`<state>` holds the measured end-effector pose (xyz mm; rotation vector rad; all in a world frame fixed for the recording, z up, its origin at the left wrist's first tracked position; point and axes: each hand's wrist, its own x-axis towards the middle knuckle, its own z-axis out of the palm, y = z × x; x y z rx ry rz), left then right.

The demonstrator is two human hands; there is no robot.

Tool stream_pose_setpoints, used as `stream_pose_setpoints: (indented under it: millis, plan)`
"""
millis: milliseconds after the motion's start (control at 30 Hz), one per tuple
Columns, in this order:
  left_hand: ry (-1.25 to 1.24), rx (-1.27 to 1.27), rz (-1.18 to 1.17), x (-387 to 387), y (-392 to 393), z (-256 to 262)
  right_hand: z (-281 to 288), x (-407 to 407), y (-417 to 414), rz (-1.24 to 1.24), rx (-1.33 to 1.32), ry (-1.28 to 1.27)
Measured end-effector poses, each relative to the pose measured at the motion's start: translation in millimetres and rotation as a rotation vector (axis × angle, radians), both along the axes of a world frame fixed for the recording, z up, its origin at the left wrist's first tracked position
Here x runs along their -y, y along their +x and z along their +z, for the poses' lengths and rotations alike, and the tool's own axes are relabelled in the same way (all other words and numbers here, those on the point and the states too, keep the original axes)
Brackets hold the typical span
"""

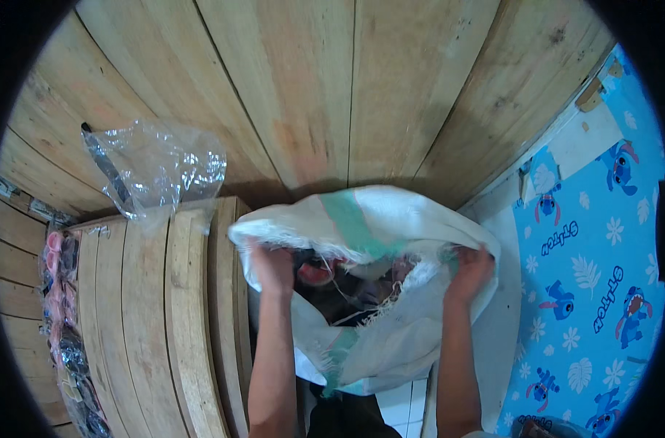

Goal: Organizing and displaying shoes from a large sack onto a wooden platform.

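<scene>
A white woven plastic sack point(398, 350) with green stripes and a frayed mouth stands before me against the plank wall. My left hand point(273, 268) reaches over the left side of the mouth, its fingers at the rim and partly hidden by it. On the right side, my right hand point(473, 271) grips the folded rim. The mouth is spread between my hands. Inside lie dark items and a red one point(315, 272), too blurred and shaded to name. Loose threads hang across the opening.
Left of the sack is a wooden plank bench point(146, 284), with a clear plastic bag point(162, 169) at its back edge. Packaged pink and dark goods point(64, 306) line its far left. A blue cartoon-printed covering point(578, 306) is on the right. White floor tiles point(400, 405) show below.
</scene>
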<state>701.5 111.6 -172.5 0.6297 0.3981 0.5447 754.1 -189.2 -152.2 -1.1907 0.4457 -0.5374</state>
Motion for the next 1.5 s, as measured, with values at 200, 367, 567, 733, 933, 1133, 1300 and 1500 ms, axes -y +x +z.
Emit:
stream_pose_setpoints:
  millis: [200,367,567,733,933,1133,1300,1500]
  plan:
    - [0.219,-0.235,0.098,74,-30,3,-3,-17,-42,0.164,0.315,0.181]
    - [0.603,-0.577,-1.073,80,-2,-17,-7,-16,-47,0.441,-0.448,0.121]
    - [-0.276,0.251,-0.546,33,85,68,73,1,-20,0.365,0.225,0.614]
    - [0.395,-0.192,-0.428,63,56,4,21,-60,-101,0.737,-0.132,0.232]
    - [1.714,-0.814,-1.242,44,-53,-50,-33,-60,-36,1.491,-0.811,-0.155]
    - [1.496,-0.926,-1.327,30,-33,2,-28,-20,56,0.538,-0.135,-0.015]
    - [1.371,-0.648,-0.315,-6,23,-99,-55,-95,-2,1.227,-0.583,0.262]
    - [2.308,-0.591,-0.1,-2,30,-94,-93,-119,-77,1.435,-0.117,-1.111]
